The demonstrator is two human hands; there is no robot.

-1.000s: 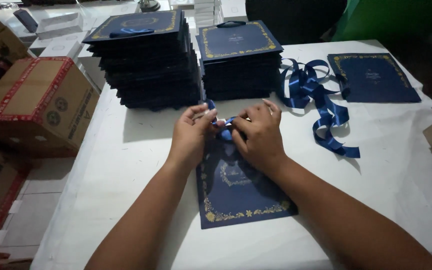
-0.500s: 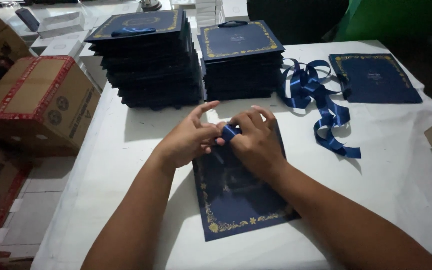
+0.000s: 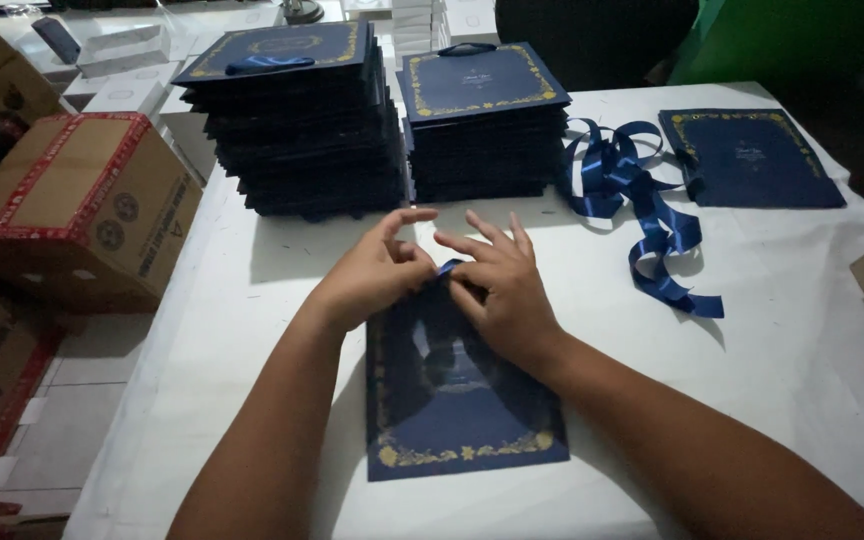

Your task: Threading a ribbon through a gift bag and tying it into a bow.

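Cartons of brown cardboard (image 3: 77, 200) with red printed edging, stacked off the left edge of the tabletop (image 3: 802, 330); white flat boxes (image 3: 117, 50) beyond them at top left. Two tall stacks of navy bags with gold borders at the far side, left stack (image 3: 297, 120) and right stack (image 3: 482, 115) just beside each other, each topped by a blue ribbon handle. Single navy bag (image 3: 752, 155) lying flat at far right, apart from the rest. Loose blue ribbon (image 3: 647, 215) coiled between the right stack and that single bag. Navy gift bag (image 3: 462, 385) flat near the front edge, long axis running away from the body, gold flowered border at the near end, top edge toward the stacks. Left hand (image 3: 372, 270) and right hand (image 3: 497, 290) meeting at that top edge, thumbs and forefingers pinched on a short blue ribbon piece (image 3: 445, 268), other fingers spread. White cloth over the tabletop, dim room, pale tiled floor at left.
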